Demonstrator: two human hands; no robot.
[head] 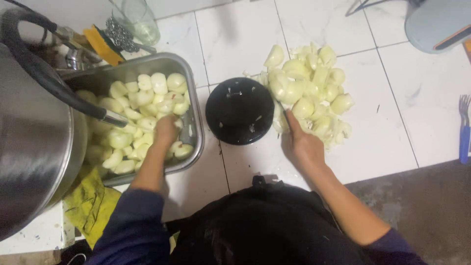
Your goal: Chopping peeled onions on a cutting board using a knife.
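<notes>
My left hand (165,131) reaches into a steel tray (195,105) full of peeled onions (142,98); its fingers sit among them, and I cannot tell whether it grips one. My right hand (301,142) rests on the white tiled floor at the near edge of a heap of cut onion pieces (309,86). It looks closed around a thin dark handle, perhaps a knife, mostly hidden. A round black board (239,110) with small onion scraps lies between the tray and the heap.
A large steel pot (34,147) with a black hose (44,73) stands at the left. A yellow cloth (91,206) lies under the tray. A glass (140,19) and a scrubber are behind it. A blue-handled fork (464,132) lies at the right edge.
</notes>
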